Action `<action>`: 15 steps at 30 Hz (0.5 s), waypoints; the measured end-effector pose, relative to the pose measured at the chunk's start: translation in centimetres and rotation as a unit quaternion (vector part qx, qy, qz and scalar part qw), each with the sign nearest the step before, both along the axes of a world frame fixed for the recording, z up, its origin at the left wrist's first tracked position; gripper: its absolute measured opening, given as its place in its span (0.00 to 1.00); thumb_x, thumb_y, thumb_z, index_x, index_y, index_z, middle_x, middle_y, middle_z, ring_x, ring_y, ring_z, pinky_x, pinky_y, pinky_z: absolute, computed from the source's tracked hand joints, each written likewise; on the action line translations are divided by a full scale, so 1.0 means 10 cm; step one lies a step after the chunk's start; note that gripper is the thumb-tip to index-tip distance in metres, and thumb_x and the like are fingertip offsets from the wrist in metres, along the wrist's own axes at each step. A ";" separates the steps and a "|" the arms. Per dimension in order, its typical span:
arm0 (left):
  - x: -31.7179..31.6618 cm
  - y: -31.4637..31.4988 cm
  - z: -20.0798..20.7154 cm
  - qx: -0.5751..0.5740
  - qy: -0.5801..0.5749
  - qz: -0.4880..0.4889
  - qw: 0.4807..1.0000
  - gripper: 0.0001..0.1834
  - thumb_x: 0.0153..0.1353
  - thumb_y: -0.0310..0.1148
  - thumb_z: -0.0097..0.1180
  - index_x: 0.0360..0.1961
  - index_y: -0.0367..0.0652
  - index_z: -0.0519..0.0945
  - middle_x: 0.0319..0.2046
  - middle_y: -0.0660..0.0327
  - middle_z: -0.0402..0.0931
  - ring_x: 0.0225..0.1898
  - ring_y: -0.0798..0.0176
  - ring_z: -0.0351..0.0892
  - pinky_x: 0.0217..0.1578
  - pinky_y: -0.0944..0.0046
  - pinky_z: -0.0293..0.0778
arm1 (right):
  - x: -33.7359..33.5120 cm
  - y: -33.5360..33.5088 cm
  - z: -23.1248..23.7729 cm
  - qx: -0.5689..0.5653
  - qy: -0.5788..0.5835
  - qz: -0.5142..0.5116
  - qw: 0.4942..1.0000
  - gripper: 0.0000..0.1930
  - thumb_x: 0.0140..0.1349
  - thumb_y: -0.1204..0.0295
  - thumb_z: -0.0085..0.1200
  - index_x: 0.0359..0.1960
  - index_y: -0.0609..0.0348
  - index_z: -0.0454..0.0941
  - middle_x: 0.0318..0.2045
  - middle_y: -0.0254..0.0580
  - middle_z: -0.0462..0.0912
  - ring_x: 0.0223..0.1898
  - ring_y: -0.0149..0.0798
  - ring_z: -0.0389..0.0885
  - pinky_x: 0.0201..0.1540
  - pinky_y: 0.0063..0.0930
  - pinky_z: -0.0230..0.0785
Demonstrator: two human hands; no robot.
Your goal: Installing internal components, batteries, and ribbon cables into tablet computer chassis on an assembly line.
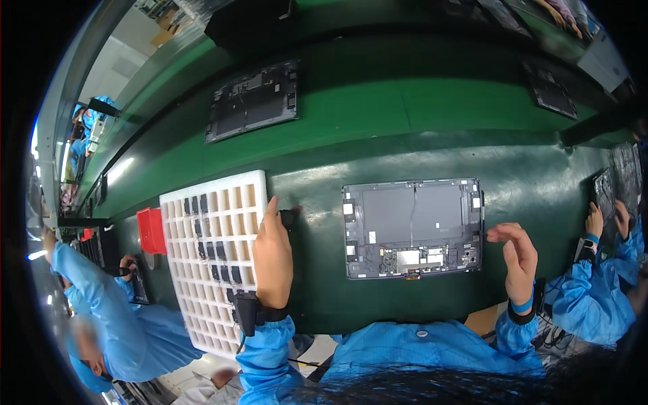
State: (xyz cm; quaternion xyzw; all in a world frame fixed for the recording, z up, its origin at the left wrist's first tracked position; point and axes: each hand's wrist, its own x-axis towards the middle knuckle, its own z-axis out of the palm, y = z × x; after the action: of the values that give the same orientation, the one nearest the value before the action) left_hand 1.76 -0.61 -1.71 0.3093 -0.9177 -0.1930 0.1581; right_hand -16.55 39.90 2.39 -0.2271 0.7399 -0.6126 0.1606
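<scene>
Tablet housing [412,219], its circuit board [410,258] exposed, lay flat on the green workbench [314,290] between the person's two hands. The left hand [273,263] overlapped the right edge of a white foam tray [259,192], fingers pointing away from the body; whether they gripped that edge could not be told. Small black modules [219,250] sat in some tray compartments. The right hand [518,263] hung just beside the housing's right edge, fingers loosely curved, thumb apart.

Matt foam tray [261,192] (tabletop [314,270] glossy)
</scene>
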 end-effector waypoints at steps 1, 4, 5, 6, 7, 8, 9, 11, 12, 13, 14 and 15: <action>0.00 -0.02 0.00 0.002 0.000 -0.003 1.000 0.21 0.78 0.22 0.52 0.70 0.35 0.73 0.45 0.35 0.85 0.45 0.31 0.86 0.42 0.41 0.81 | 0.00 0.01 0.00 -0.003 -0.002 -0.005 1.000 0.16 0.78 0.73 0.53 0.60 0.71 0.79 0.53 0.50 0.82 0.55 0.42 0.82 0.64 0.37 0.73; 0.04 -0.09 0.09 -0.003 0.030 -0.018 0.999 0.15 0.77 0.20 0.55 0.61 0.32 0.82 0.45 0.39 0.87 0.42 0.42 0.90 0.42 0.50 0.83 | 0.01 -0.03 -0.03 0.010 0.005 -0.017 1.000 0.15 0.77 0.74 0.54 0.60 0.70 0.79 0.54 0.50 0.82 0.56 0.42 0.82 0.64 0.37 0.73; 0.06 -0.12 0.10 -0.004 0.031 -0.020 0.999 0.15 0.77 0.20 0.55 0.61 0.32 0.82 0.45 0.39 0.87 0.42 0.42 0.90 0.42 0.50 0.83 | -0.01 -0.06 -0.06 0.024 0.014 -0.022 0.999 0.15 0.77 0.75 0.55 0.61 0.70 0.79 0.55 0.50 0.82 0.57 0.41 0.82 0.65 0.37 0.73; 0.10 -0.14 0.12 -0.023 0.065 -0.011 0.998 0.15 0.77 0.20 0.54 0.61 0.32 0.81 0.46 0.41 0.87 0.43 0.46 0.90 0.43 0.52 0.83 | -0.10 -0.05 -0.08 0.088 0.092 0.001 0.992 0.17 0.74 0.76 0.58 0.62 0.68 0.79 0.58 0.51 0.81 0.60 0.45 0.83 0.66 0.37 0.72; 0.15 -0.14 0.15 -0.042 0.098 -0.002 0.994 0.15 0.78 0.20 0.53 0.62 0.31 0.81 0.48 0.43 0.87 0.43 0.49 0.90 0.44 0.54 0.83 | -0.16 -0.10 -0.07 0.086 0.093 0.000 0.992 0.17 0.74 0.76 0.58 0.62 0.68 0.79 0.58 0.51 0.81 0.60 0.45 0.83 0.66 0.37 0.72; 0.20 -0.09 0.26 -0.006 0.097 0.049 0.994 0.15 0.80 0.21 0.51 0.62 0.31 0.80 0.48 0.48 0.85 0.45 0.55 0.88 0.47 0.58 0.82 | -0.22 -0.20 -0.05 0.132 0.167 -0.019 0.977 0.19 0.73 0.75 0.60 0.63 0.67 0.79 0.59 0.51 0.81 0.61 0.47 0.82 0.67 0.39 0.71; 0.18 0.05 0.41 -0.012 0.132 0.063 0.989 0.15 0.81 0.22 0.47 0.62 0.32 0.79 0.45 0.51 0.84 0.45 0.59 0.86 0.48 0.62 0.81 | -0.29 -0.29 -0.02 0.182 0.241 -0.041 0.952 0.20 0.71 0.74 0.62 0.63 0.66 0.79 0.60 0.52 0.81 0.62 0.50 0.81 0.68 0.40 0.70; 0.28 0.38 0.62 0.148 0.035 0.108 0.982 0.14 0.79 0.19 0.49 0.61 0.33 0.79 0.43 0.50 0.83 0.46 0.58 0.86 0.45 0.58 0.82 | -0.50 -0.54 -0.05 0.176 0.263 -0.038 0.948 0.22 0.69 0.73 0.65 0.64 0.64 0.80 0.59 0.51 0.82 0.61 0.52 0.80 0.68 0.42 0.70; 0.38 0.56 0.72 0.254 -0.021 0.026 0.967 0.14 0.79 0.20 0.48 0.61 0.33 0.78 0.43 0.52 0.83 0.43 0.62 0.84 0.43 0.60 0.81 | -0.60 -0.63 -0.09 0.160 0.281 -0.025 0.946 0.24 0.68 0.71 0.68 0.64 0.62 0.80 0.58 0.51 0.83 0.60 0.54 0.79 0.67 0.44 0.70; 0.45 0.72 0.73 0.357 -0.075 -0.058 0.929 0.13 0.80 0.22 0.48 0.60 0.32 0.78 0.43 0.54 0.83 0.40 0.66 0.82 0.41 0.62 0.81 | -0.70 -0.66 -0.14 0.161 0.283 -0.029 0.945 0.24 0.68 0.71 0.68 0.64 0.62 0.80 0.58 0.51 0.83 0.60 0.54 0.79 0.67 0.44 0.70; 0.46 0.85 0.67 0.463 -0.141 -0.099 0.869 0.15 0.81 0.23 0.48 0.64 0.33 0.77 0.43 0.55 0.83 0.37 0.67 0.79 0.40 0.64 0.80 | -0.78 -0.68 -0.16 0.205 0.268 0.041 0.940 0.24 0.67 0.70 0.69 0.64 0.60 0.81 0.57 0.49 0.83 0.59 0.54 0.78 0.66 0.45 0.69; 0.45 0.97 0.54 0.561 -0.205 -0.142 0.790 0.18 0.81 0.23 0.48 0.68 0.34 0.76 0.42 0.56 0.83 0.34 0.68 0.77 0.38 0.66 0.79 | -0.82 -0.67 -0.16 0.251 0.251 0.110 0.929 0.25 0.65 0.69 0.70 0.64 0.58 0.81 0.56 0.47 0.84 0.59 0.54 0.78 0.65 0.46 0.69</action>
State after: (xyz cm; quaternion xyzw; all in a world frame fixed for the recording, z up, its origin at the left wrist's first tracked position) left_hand 6.22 9.06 3.66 0.2425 -0.6926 -0.6259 -0.2641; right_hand -24.75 33.19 0.77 -0.4056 0.8558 -0.3088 0.0877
